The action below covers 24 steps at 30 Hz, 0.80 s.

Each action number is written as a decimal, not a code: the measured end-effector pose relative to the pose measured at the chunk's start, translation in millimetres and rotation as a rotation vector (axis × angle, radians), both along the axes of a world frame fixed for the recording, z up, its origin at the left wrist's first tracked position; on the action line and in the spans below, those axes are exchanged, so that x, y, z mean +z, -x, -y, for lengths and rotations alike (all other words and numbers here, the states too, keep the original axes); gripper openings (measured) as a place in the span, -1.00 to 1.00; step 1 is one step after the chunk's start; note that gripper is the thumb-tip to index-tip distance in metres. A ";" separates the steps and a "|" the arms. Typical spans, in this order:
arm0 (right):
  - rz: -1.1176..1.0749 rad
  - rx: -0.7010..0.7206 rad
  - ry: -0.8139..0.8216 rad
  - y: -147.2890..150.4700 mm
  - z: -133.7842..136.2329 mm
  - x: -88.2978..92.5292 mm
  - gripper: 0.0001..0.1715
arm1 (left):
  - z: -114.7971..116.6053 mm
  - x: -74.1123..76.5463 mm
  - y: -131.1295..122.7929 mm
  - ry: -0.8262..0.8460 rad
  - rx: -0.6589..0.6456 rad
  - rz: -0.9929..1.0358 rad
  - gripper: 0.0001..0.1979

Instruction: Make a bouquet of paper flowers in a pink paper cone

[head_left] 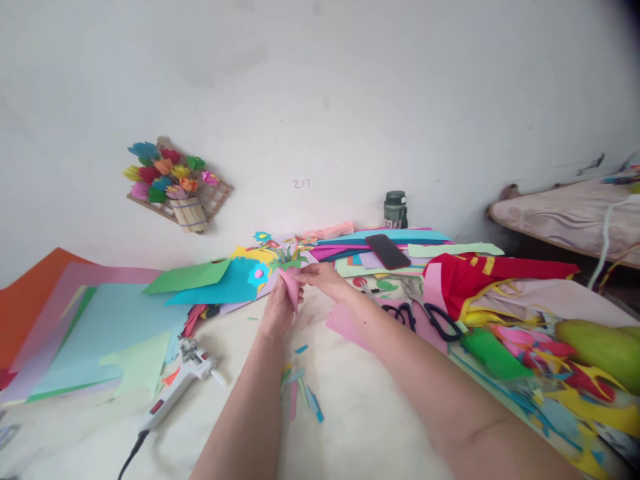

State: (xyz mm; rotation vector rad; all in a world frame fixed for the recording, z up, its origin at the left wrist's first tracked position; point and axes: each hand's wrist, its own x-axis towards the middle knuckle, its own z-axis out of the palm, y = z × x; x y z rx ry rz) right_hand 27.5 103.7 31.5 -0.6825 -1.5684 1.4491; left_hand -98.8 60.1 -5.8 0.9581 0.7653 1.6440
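A pink paper cone (291,288), narrow end down, is in my left hand (278,312), whose fingers are wrapped round it. Green fringed paper (289,259) shows at the cone's wide top. My right hand (321,276) reaches in from the right, its thumb and fingers pinched at the cone's upper edge near the green paper. Its fingertips partly cover that spot. Just left of the cone lies a blue paper flower (259,274) with a pink centre. Below my hands, several thin paper strips (313,403) are scattered on the white table (240,427).
A white glue gun (173,393) lies at left beside coloured paper sheets (125,320). Dark-handled scissors (443,323), a phone (388,251) and a green flask (395,210) are at right. Paper scraps (565,360) crowd the right edge; a flower decoration (175,180) hangs on the wall.
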 end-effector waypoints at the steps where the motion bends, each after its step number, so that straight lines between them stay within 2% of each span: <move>1: -0.002 0.004 0.002 -0.2 0.2 0.1 -0.59 | -0.1 0.0 0.1 -0.001 -0.006 0.005 -0.52; 7: -0.039 0.074 -0.013 -1.2 0.5 -1.0 -0.63 | 0.1 -0.4 0.9 0.017 -0.009 0.023 -0.52; 12: 0.036 -0.005 -0.051 -6.1 -6.0 -6.1 -0.65 | -1.0 -2.6 3.3 0.007 0.018 0.036 -0.51; 18: 0.214 -0.210 -0.088 -15.6 -23.5 -14.8 -0.77 | -3.6 -6.3 6.4 0.005 0.053 0.065 -0.50; 24: 0.644 -0.507 -0.141 -27.0 -39.7 -24.2 -0.63 | -4.5 -8.4 7.9 0.031 0.072 0.094 -0.49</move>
